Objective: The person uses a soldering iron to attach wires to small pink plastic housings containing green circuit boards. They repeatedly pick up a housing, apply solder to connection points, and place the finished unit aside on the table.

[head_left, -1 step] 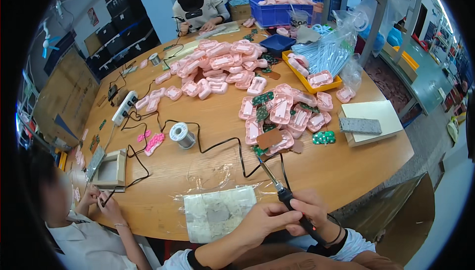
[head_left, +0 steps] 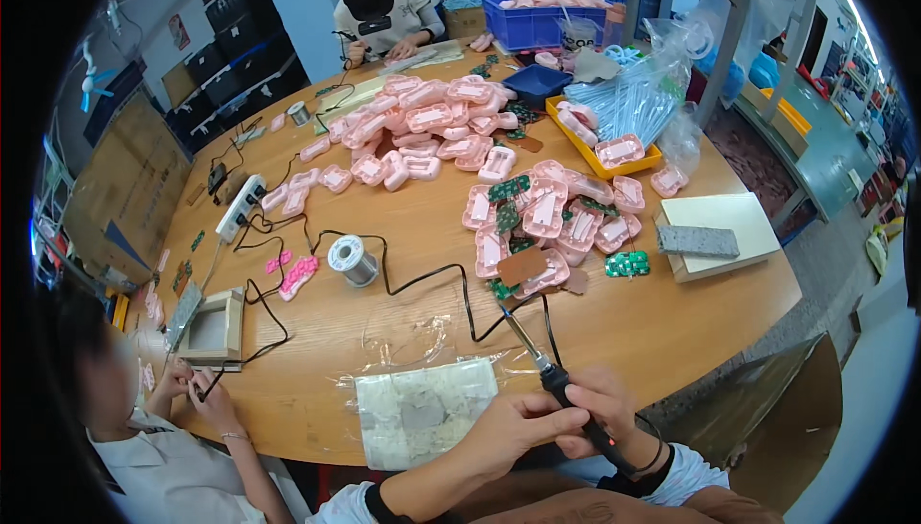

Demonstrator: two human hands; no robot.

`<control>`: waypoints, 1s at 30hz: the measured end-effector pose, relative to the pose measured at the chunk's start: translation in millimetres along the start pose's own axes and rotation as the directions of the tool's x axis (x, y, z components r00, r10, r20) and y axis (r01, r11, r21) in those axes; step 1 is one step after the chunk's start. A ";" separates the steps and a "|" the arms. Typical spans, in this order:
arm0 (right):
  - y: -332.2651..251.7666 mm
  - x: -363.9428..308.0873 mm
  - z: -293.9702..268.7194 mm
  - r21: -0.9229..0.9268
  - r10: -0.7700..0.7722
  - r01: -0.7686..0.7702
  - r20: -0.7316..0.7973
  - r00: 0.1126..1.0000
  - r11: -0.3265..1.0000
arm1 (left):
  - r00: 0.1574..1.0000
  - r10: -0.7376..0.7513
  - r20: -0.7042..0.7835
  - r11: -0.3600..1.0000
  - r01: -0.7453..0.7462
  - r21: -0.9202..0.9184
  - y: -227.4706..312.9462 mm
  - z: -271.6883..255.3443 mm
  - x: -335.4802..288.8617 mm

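Observation:
A soldering iron [head_left: 554, 377] with a black handle and metal barrel slants up and left over the table's front edge, a small red light glowing on its handle. My right hand [head_left: 614, 414] is closed around that handle. From the left, my left hand [head_left: 513, 433] pinches the same handle with thumb and fingers; part of the grip is hidden. The tip ends beside a heap of pink plastic shells [head_left: 547, 209], green circuit boards [head_left: 508, 190] and a brown card [head_left: 521, 267]. Left of my hands lies a stained pale mat [head_left: 427, 414] under clear film.
A solder spool [head_left: 353, 262] stands mid-table near a black cord [head_left: 436, 276]. Beyond are a bigger pink shell pile [head_left: 432, 119] and a yellow tray [head_left: 606, 171]. At right, a grey block [head_left: 698, 242] rests on a cream box [head_left: 734, 209]. Two co-workers sit left and far.

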State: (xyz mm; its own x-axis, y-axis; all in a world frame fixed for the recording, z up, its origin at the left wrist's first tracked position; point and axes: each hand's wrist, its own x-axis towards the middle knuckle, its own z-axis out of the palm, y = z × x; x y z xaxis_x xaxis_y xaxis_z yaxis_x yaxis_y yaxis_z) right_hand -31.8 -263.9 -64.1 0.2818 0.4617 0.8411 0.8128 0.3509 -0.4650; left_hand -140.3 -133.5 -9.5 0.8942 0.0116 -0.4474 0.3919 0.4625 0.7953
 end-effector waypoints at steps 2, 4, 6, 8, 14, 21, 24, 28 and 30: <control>-6.9 -7.8 0.0 0.099 0.133 -0.136 0.036 0.990 0.986 | 0.996 0.086 -0.002 0.994 -0.086 -0.062 -8.0 1.2 -0.1; -18.3 -19.2 -8.9 0.122 0.415 -0.469 0.311 0.855 0.875 | 0.985 0.085 -0.149 0.992 -0.070 0.107 -15.7 -3.1 -4.6; -22.7 -34.5 -5.6 0.340 0.461 -0.582 0.375 0.804 0.739 | 0.970 0.129 -0.206 0.987 -0.105 0.124 -19.0 -13.2 -6.5; -46.5 -64.5 -17.9 0.199 0.461 -0.547 0.353 0.814 0.813 | 0.947 0.221 -0.234 0.966 -0.246 -0.083 -19.7 -28.0 -13.7; -67.3 -185.7 -132.8 -0.553 0.691 -0.655 -0.184 0.699 0.515 | 0.979 0.204 -0.008 0.920 -0.194 -0.341 -11.3 -83.6 -35.8; -85.4 -361.6 -252.2 -0.442 0.629 -0.477 -0.686 -0.367 -0.760 | 0.968 0.213 -0.132 0.885 -0.248 -0.393 -19.4 -106.0 -54.7; -80.3 -422.6 -260.7 -0.512 0.674 -0.485 -0.695 -0.253 -0.709 | 0.964 0.204 -0.169 0.886 -0.255 -0.388 -27.6 -100.9 -54.2; -40.8 -433.5 -293.6 -0.819 0.895 -0.410 -0.446 0.015 -0.401 | 0.970 0.140 -0.200 0.894 -0.211 -0.395 -28.7 -91.0 -49.0; -19.8 -412.9 -300.0 -0.846 0.926 -0.473 -0.349 0.144 -0.245 | 0.971 0.158 -0.180 0.891 -0.219 -0.398 -24.2 -86.7 -45.5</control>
State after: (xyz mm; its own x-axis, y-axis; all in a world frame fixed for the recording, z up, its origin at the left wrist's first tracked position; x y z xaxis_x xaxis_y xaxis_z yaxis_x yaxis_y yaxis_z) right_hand -11.3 -705.9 -319.3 0.9711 0.1069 -0.2133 0.0984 -0.9939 -0.0502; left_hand -209.3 -68.4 -43.9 0.8913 0.2439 -0.3822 0.0676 0.7621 0.6440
